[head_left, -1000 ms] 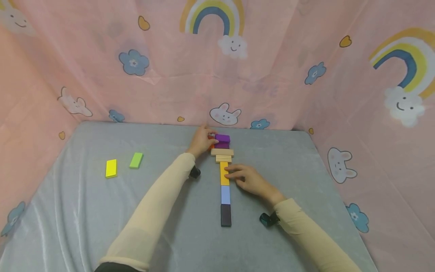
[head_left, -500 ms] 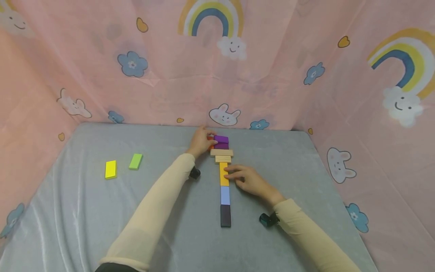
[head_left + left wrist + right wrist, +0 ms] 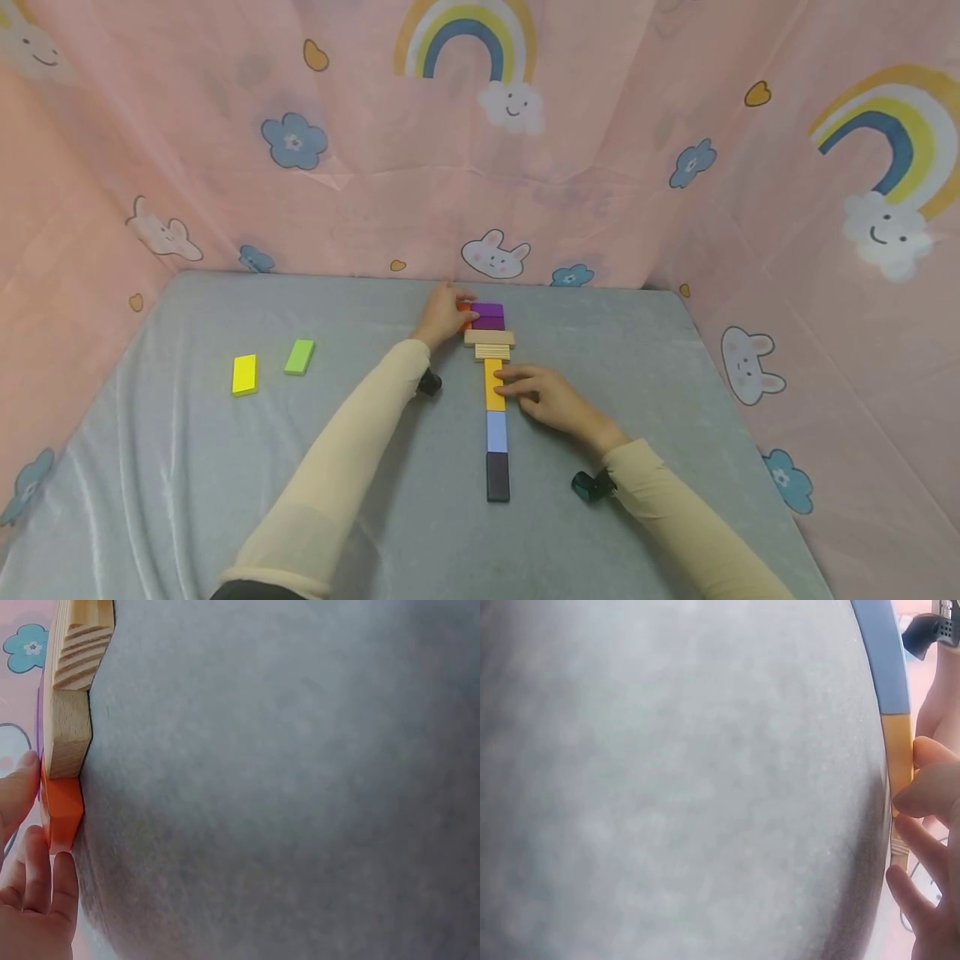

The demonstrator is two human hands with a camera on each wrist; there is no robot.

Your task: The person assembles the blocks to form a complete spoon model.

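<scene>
In the head view, my left hand (image 3: 444,315) reaches to the far end of a row of blocks. It pinches a purple block (image 3: 489,309), thumb on its near left edge and index finger behind it. The left wrist view shows an orange block (image 3: 63,814) below the thumb, with the other fingertips by its end. My right hand (image 3: 553,397) rests loosely extended fingertips on a yellow-orange block (image 3: 492,402). Between the hands, a light wooden block (image 3: 489,337) lies crosswise, followed by a ridged wooden piece (image 3: 492,352).
Nearer me, the row continues with a blue block (image 3: 497,432) and a black block (image 3: 498,477). A yellow block (image 3: 244,375) and a green block (image 3: 300,357) lie apart on the left. Grey cloth (image 3: 360,542) covers the table; a pink printed curtain (image 3: 585,192) hangs behind.
The purple block has shifted slightly toward me and now lies straighter, with the left thumb and index finger moving along. The right hand stays on the yellow-orange block.
</scene>
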